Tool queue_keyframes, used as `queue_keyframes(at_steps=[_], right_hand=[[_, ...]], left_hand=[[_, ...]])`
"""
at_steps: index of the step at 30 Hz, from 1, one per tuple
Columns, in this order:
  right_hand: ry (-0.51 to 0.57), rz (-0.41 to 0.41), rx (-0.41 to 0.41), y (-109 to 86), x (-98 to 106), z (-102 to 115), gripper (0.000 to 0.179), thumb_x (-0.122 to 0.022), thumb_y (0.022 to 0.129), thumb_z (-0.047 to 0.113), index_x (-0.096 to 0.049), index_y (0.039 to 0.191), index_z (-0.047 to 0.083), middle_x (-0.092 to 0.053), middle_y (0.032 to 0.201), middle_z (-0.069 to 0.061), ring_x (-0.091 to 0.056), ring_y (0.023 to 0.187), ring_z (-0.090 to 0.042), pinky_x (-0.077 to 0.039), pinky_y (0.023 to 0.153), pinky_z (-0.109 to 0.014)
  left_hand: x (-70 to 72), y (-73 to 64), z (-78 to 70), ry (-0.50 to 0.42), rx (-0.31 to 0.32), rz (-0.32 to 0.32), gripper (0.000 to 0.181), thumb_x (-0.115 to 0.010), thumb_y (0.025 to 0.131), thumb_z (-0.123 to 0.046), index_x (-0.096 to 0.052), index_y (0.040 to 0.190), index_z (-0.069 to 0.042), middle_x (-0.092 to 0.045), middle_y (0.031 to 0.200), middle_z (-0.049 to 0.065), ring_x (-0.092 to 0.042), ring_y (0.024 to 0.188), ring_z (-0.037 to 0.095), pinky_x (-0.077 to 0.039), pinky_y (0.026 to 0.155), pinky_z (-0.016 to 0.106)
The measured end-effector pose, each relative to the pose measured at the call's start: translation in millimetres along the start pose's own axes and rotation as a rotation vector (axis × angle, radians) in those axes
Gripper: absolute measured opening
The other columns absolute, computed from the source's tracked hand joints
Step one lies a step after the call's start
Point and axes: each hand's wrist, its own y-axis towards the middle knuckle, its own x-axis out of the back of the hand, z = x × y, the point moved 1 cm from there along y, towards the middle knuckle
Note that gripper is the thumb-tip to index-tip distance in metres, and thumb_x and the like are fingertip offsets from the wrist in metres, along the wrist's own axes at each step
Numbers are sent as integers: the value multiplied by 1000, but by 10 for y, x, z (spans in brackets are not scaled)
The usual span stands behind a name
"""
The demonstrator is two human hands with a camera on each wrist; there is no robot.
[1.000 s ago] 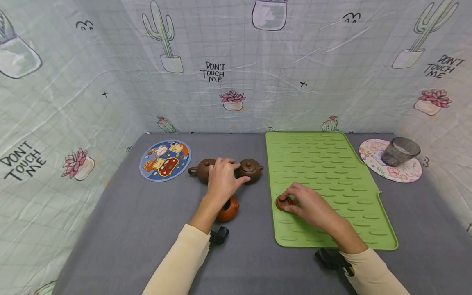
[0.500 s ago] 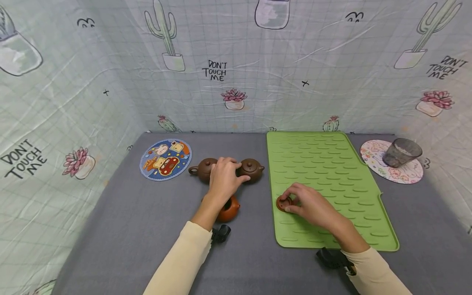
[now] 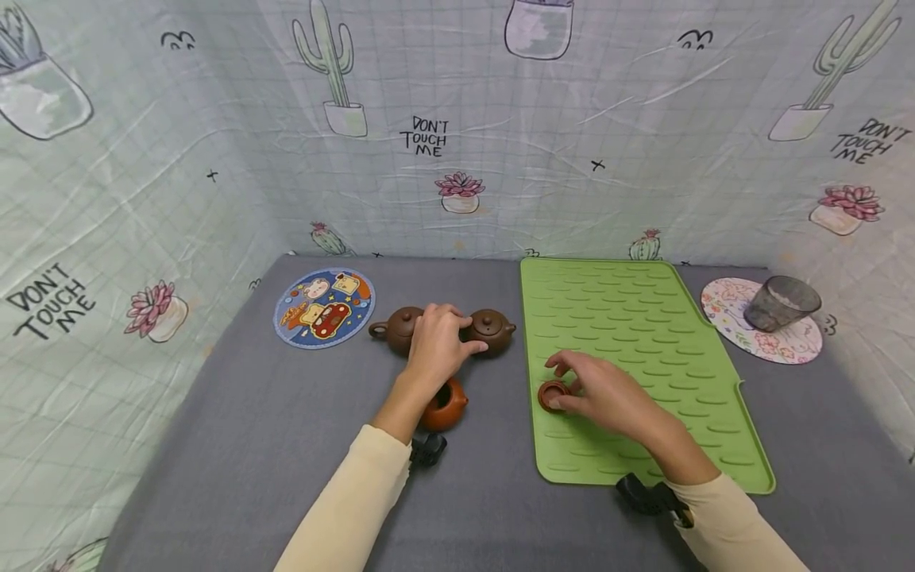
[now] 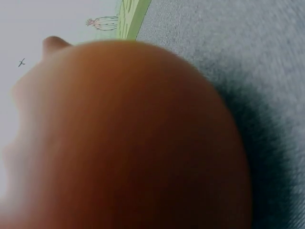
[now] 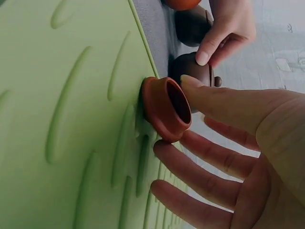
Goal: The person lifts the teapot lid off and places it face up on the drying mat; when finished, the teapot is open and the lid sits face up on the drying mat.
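Note:
In the head view my left hand [image 3: 438, 343] is at the right-hand dark brown teapot [image 3: 490, 332], thumb against its side and fingers curled near its handle end. A second dark brown teapot [image 3: 402, 329] stands left, partly behind that hand. An orange-brown teapot [image 3: 446, 407] without a lid sits below, partly hidden by my wrist. My right hand [image 3: 608, 395] is around a reddish-brown teapot lid [image 5: 157, 107] lying hollow side up on the green mat [image 3: 636, 318]. Its thumb is at the lid's rim; the fingers are loosely spread. The left wrist view is mostly filled by blurred skin.
A round blue cartoon placemat [image 3: 325, 308] lies at the back left. At the back right a grey tinted cup [image 3: 782, 303] tilts on a round floral placemat [image 3: 761, 349]. A printed cloth [image 3: 457, 103] forms the walls around the grey table [image 3: 286, 461].
My right index finger has lifted off the lid and the fingers have spread, showing more of its hollow. The left hand stays at the teapot. The head view has shifted slightly.

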Motion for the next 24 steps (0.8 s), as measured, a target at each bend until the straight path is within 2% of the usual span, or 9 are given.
queue_keyframes(at_steps=[4,10,18,21,24], right_hand=[[-72,-7,-18,40,40,29,42,-77,92,29,-65,128,12,-72,117,-7,-74,91,-15,-58,74,-37],[-192,-70,32,172,69,106,40,-75,93,33,-67,128,14,-72,122,-6,-73,101,-23,-59,79,-42],[-302,-191,202,434,23,203,40,-79,91,30,-70,127,15,-70,123,-5,-71,107,-24,-60,84,-43],[-327,-214,267,532,-16,224,44,-80,90,28,-68,130,16,-67,132,-8,-67,119,-27,-59,93,-45],[-350,-202,315,625,-50,249,53,-80,90,27,-63,139,19,-58,147,-10,-60,131,-32,-57,98,-48]], left_hand=[[4,14,14,-12,-19,0,50,-88,77,-39,-78,118,-11,-74,119,9,-63,103,29,-53,89,43],[11,18,28,-8,-20,10,50,-88,77,-38,-78,118,-11,-74,119,9,-63,102,28,-54,90,42],[4,15,21,5,-4,23,50,-87,78,-39,-77,119,-11,-74,119,8,-62,102,28,-54,91,42],[1,15,24,6,-4,26,50,-87,79,-39,-77,119,-11,-74,119,8,-62,102,28,-54,91,42],[9,20,22,11,-3,27,50,-87,79,-40,-77,119,-11,-74,119,8,-62,101,28,-54,91,42]])
